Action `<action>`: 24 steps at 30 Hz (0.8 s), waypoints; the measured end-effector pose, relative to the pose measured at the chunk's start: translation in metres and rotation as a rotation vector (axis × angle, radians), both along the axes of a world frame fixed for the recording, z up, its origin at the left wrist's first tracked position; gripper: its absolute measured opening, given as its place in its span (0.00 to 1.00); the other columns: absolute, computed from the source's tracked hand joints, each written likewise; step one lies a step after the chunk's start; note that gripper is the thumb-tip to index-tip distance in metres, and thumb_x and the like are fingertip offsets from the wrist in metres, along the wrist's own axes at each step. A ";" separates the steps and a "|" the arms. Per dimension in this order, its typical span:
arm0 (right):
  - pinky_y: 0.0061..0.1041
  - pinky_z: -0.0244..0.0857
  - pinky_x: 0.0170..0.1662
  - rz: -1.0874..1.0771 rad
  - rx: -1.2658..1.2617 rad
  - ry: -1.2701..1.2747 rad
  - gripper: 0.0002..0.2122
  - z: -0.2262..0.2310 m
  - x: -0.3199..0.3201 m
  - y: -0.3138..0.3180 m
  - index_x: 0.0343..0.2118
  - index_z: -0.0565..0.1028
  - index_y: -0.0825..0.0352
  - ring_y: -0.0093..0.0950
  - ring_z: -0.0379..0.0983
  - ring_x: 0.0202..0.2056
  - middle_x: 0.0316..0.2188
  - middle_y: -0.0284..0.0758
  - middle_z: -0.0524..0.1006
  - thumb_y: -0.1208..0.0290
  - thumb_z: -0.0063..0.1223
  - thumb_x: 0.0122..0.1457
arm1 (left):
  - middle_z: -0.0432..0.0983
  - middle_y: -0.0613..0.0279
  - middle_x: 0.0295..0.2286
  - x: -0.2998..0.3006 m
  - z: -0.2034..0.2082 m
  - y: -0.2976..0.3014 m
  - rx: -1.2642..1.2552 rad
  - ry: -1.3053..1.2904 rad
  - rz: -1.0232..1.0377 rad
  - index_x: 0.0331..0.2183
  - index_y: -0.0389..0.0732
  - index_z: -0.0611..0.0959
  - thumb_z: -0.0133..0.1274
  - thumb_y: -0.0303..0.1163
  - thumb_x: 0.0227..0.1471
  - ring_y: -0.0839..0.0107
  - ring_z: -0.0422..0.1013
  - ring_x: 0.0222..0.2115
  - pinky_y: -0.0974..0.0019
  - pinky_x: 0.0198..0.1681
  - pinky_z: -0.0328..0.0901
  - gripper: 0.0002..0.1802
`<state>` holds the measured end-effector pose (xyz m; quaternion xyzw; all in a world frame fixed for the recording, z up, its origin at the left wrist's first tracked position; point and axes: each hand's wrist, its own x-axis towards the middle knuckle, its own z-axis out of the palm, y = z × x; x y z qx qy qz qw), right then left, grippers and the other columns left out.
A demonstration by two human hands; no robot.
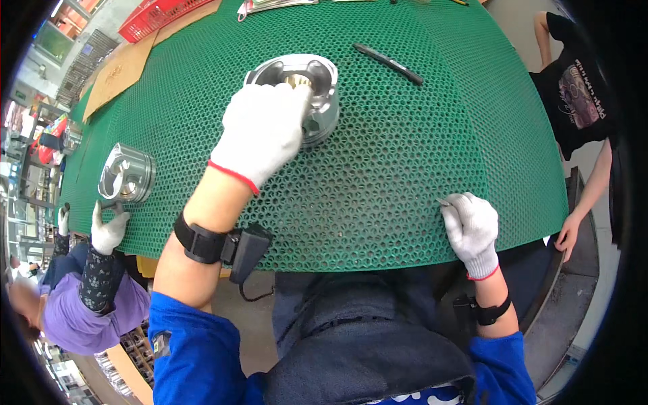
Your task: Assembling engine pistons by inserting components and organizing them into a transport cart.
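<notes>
A shiny metal piston [327, 120] stands on the green perforated mat [378, 182], its hollow side facing up with a brass-coloured bore inside. My left hand [263, 125], in a white glove with a red cuff, has its fingers closed over the piston's near left side; the fingertips are partly hidden. Near the mat's front edge at the right, my right hand [472, 226], gloved too, rests with curled fingers. A small grey pointed tip sticks out between its thumb and forefinger, and the rest of that thing is hidden.
A black marker pen [388, 63] lies right of the piston. At the left, a co-worker's gloved hand [109, 233] is by a second piston [135, 174]. Cardboard [120, 74] and a red crate [162, 17] lie at the far left. Another person [580, 88] stands at the right.
</notes>
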<state>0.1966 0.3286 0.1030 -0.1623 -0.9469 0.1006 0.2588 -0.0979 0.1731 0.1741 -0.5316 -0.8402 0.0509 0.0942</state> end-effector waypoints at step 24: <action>0.30 0.69 0.33 -0.012 0.113 -0.006 0.05 -0.021 0.004 0.002 0.34 0.77 0.67 0.37 0.76 0.28 0.28 0.39 0.78 0.72 0.55 0.56 | 0.81 0.58 0.36 0.132 -0.141 -0.204 0.915 -0.459 0.069 0.41 0.39 0.82 0.51 0.39 0.55 0.60 0.78 0.37 0.61 0.42 0.71 0.17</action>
